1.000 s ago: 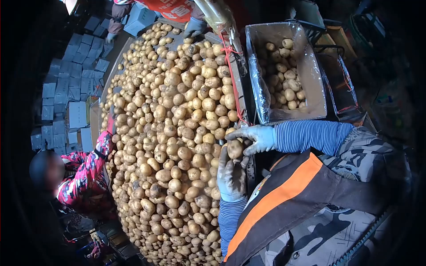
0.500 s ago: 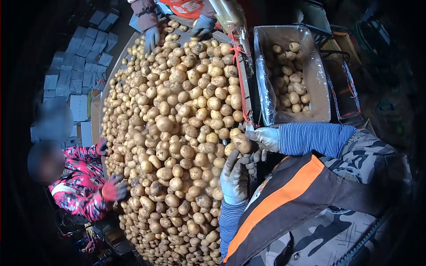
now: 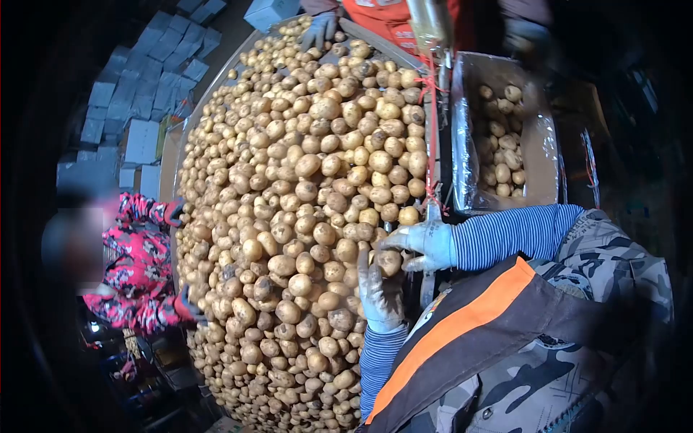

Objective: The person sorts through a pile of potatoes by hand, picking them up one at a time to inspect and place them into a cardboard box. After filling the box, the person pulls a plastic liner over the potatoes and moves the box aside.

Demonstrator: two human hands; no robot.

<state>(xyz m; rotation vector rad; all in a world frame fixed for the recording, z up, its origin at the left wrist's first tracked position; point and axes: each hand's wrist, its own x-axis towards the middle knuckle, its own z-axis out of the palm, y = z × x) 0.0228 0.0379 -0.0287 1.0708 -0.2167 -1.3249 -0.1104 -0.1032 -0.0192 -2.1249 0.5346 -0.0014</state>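
At the near edge of the counter (image 3: 182, 155), in the head view, both gloved hands meet over one potato (image 3: 390, 262). The left hand (image 3: 379, 292) comes up from the striped cuff below. Its fingers (image 3: 364, 270) point away from the body and its grip is narrow, curled against the potato's left side. The right hand (image 3: 427, 243) reaches in from the striped sleeve (image 3: 509, 229). Its fingers are splayed and the fingertips rest over the potato's top, but I cannot tell whether its grip pinches or only touches.

The potato is roundish, with no marked long axis. It sits between the two hands, above the left palm and just under the right fingertips, touching the heap of potatoes (image 3: 303, 187) that covers the counter. A red cord (image 3: 431, 130) runs along the counter's right rim.

Past that rim, beyond the right hand, stands a plastic-lined box (image 3: 543, 155) partly filled with potatoes. The right arm is the nearer one to it, and the left hand lies on the heap side.

Across the heap a co-worker in a red patterned sleeve (image 3: 137, 256) has a gloved hand (image 3: 189, 308) at the far rim. Another person's glove (image 3: 318, 29) touches the heap's top end. Grey cartons (image 3: 144, 79) are stacked on the floor beyond.
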